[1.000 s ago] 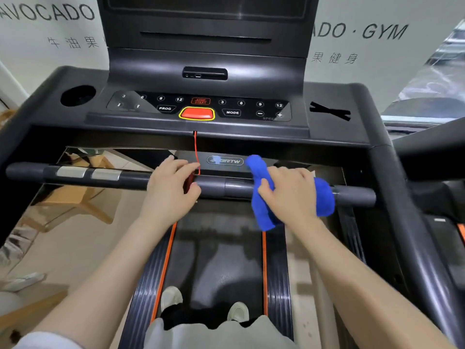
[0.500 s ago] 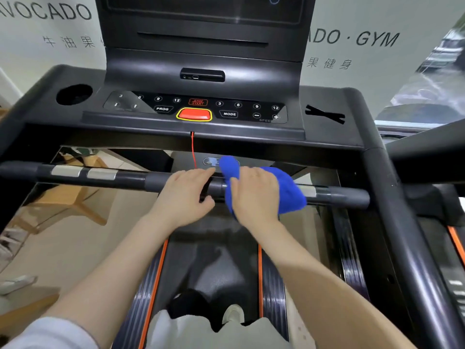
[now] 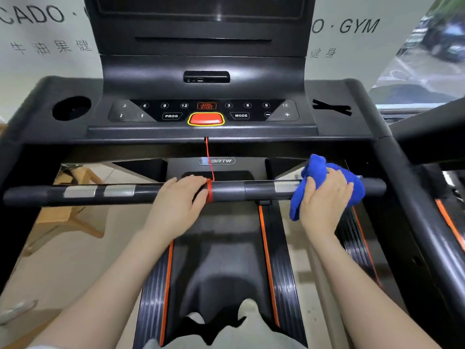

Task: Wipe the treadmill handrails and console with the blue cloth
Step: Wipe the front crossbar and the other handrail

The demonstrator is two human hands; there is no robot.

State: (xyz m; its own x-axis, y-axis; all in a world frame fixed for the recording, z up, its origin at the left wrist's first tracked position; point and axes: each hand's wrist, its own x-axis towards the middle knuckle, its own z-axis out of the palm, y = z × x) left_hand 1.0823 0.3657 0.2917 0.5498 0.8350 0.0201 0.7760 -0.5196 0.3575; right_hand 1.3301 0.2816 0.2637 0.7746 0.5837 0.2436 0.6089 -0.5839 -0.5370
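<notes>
Right hand (image 3: 324,197), right of centre: wrapped over cloth (image 3: 317,167), pressing it round bar (image 3: 229,191). Left hand (image 3: 176,200), centre: laid over bar beside red cord (image 3: 209,190) windings, fingers curved over top; grip underneath not visible.

Cloth: bunched on bar's right end, tail hanging below. Judged soft, light, easily slipping on smooth tube; best held wrapped full round bar.

Console (image 3: 205,112): upper centre, untouched. Screen cut off at top edge. Right rail (image 3: 415,197) partly out of frame. Left button labels blurred.
</notes>
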